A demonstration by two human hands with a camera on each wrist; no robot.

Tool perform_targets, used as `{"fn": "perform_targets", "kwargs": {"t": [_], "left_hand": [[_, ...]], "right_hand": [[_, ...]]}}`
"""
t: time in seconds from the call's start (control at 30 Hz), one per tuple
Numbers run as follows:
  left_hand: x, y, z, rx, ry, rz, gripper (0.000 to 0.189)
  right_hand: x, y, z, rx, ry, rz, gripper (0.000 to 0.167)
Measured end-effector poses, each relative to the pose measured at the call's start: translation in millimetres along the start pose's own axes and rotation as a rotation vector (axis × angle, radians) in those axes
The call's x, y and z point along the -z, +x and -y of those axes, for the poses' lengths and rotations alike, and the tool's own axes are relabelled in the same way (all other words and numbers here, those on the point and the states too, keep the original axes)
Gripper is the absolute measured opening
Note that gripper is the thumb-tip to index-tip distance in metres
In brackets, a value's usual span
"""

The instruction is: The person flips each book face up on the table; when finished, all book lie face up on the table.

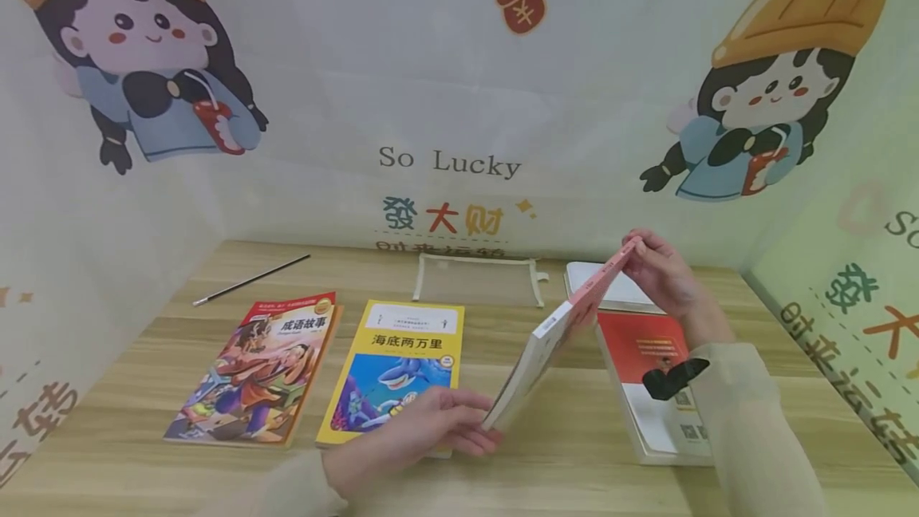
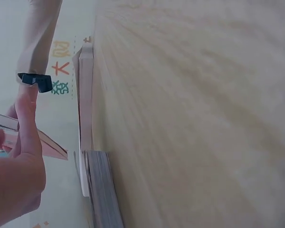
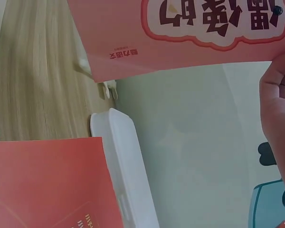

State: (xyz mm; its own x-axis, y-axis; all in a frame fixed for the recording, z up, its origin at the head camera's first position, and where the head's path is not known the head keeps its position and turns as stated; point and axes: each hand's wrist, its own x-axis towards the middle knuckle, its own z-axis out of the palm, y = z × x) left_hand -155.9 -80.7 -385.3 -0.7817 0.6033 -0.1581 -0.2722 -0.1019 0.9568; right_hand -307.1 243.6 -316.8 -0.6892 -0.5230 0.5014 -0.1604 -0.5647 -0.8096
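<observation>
A thin pink-and-white book (image 1: 537, 357) is held up in the air, tilted, with its spine turned toward the head camera. My left hand (image 1: 431, 425) grips its lower end, thumb and fingers on either side. At the upper end, my right hand (image 1: 662, 271) pinches the pink corner. In the right wrist view the book's pink cover (image 3: 118, 42) bears large dark lettering. Just behind my left hand lies a yellow book (image 1: 402, 341) with a shark picture. Below my right forearm lies a red-and-white book (image 1: 639, 349), flat on the table.
On the left lies a colourful storybook (image 1: 266, 373), with a thin dark rod (image 1: 251, 281) behind it. At the back are a pale mesh pouch (image 1: 477, 282) and a white case (image 1: 585, 274). A printed cloth backdrop (image 1: 445, 86) rises behind the wooden table (image 1: 517, 477).
</observation>
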Motion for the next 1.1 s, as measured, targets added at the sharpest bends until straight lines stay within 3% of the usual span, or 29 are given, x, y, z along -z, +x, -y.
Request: {"fn": "perform_targets", "kwargs": {"t": [0.27, 0.53, 0.87, 1.1], "left_hand": [[-2.0, -2.8, -2.2, 0.004, 0.054, 0.01, 0.044], [-1.2, -0.6, 1.3, -0.053, 0.2, -0.099, 0.041], [1.9, -1.7, -4.8, -0.123, 0.2, -0.176, 0.047], [3.2, -2.3, -7.2, -0.134, 0.174, -0.215, 0.046]], "right_hand": [[-9.2, 4.0, 3.2, -0.044, -0.114, -0.129, 0.022], [-18.3, 6.8, 6.7, -0.115, -0.198, -0.267, 0.021], [-30.6, 10.6, 9.1, -0.211, -0.35, -0.446, 0.008], [-25.7, 9.4, 1.6, -0.274, -0.417, -0.468, 0.007]]}}
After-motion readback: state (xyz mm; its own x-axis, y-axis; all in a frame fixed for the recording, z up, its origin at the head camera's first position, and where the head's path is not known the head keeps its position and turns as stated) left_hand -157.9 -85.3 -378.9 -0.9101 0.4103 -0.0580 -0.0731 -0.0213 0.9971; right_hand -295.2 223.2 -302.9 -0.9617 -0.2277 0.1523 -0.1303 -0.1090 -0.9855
